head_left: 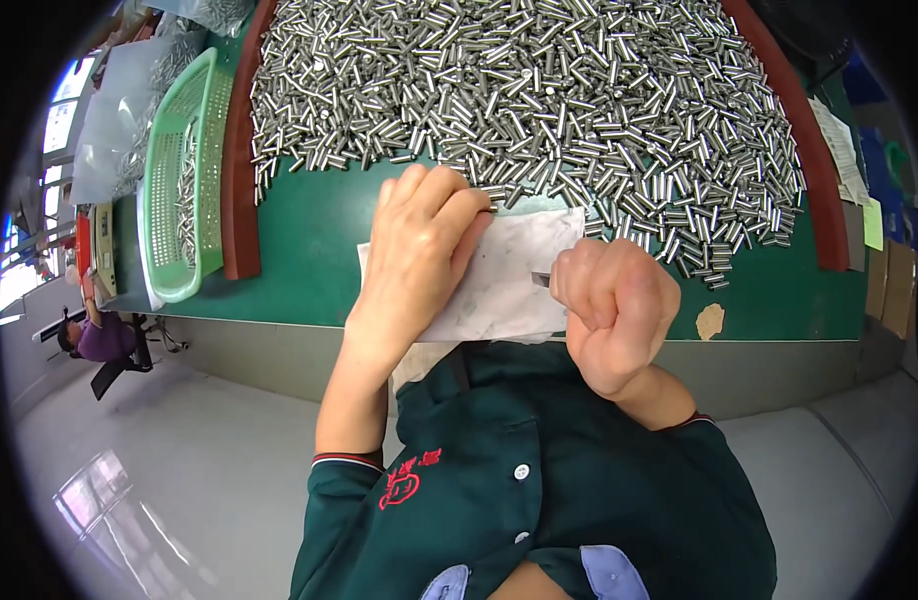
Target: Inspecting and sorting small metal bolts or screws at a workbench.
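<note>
My left hand [419, 235] is closed at the near edge of a large spread of short shiny metal pins [519, 90]. Between its thumb and forefinger the end of one metal pin [494, 208] pokes out; the rest is hidden. A white sheet [509, 255], smudged grey, lies under both hands; I cannot tell if it is cloth or paper. My right hand [619, 305] is curled into a fist above the sheet's right side. From it a short, dark, flat metal tip [541, 280] sticks out leftward; the fingers cover what it belongs to.
Reddish-brown rails [241, 190] border the pins left and right on the green tabletop [314, 235]. Beyond the left rail stands a light green basket [159, 230] with pins, beside clear plastic bags [129, 120]. A tan scrap [710, 321] lies near the front edge. Another person [101, 336] sits far left.
</note>
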A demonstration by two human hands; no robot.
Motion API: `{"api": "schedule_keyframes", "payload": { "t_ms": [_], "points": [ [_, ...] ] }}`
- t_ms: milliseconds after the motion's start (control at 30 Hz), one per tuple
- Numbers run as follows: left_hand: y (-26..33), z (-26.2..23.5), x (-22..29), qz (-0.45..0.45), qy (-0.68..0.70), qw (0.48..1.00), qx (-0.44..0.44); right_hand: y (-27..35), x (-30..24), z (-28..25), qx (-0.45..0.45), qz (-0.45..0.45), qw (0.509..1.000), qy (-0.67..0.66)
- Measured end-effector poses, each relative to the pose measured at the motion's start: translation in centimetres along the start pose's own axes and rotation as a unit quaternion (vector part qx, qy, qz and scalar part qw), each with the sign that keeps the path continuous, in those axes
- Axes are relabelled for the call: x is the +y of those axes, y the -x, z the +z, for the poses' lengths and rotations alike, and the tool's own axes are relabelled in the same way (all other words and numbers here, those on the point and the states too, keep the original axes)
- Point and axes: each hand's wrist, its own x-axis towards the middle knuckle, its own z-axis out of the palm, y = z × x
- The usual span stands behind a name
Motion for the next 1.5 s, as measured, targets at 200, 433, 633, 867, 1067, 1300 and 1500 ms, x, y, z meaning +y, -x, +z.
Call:
{"api": "schedule_keyframes", "payload": {
  "t_ms": [200,433,633,867,1067,1300,1500],
  "points": [
    [-0.5,-0.5,-0.7,0.019,0.035,0.999,-0.02,-0.6,-0.3,0.2,0.022,0.041,0.999,-0.018],
    [1.2,-0.8,-2.9,-0.305,0.611,0.731,-0.006,-1.5,0.2,1.5,0.044,0.024,0.989,-0.14],
    [1.6,-0.5,-3.5,-0.298,0.635,0.713,0.006,-2.5,1.5,1.9,0.036,0.022,0.988,-0.15],
    [1.7,-0.5,-3.6,-0.294,0.633,0.716,0.007,-2.5,1.7,1.7,0.046,0.035,0.984,-0.168],
    [1.5,-0.5,-3.7,-0.286,0.633,0.719,0.002,-2.7,1.7,1.8,0.057,0.038,0.986,-0.154],
    [1.4,-0.7,-3.6,-0.292,0.644,0.707,-0.004,-2.8,1.6,1.9,0.062,0.041,0.987,-0.143],
    [1.4,-1.0,-4.9,-0.326,0.724,0.608,0.012,-2.9,1.7,1.8,0.061,0.046,0.987,-0.142]
  ]
}}
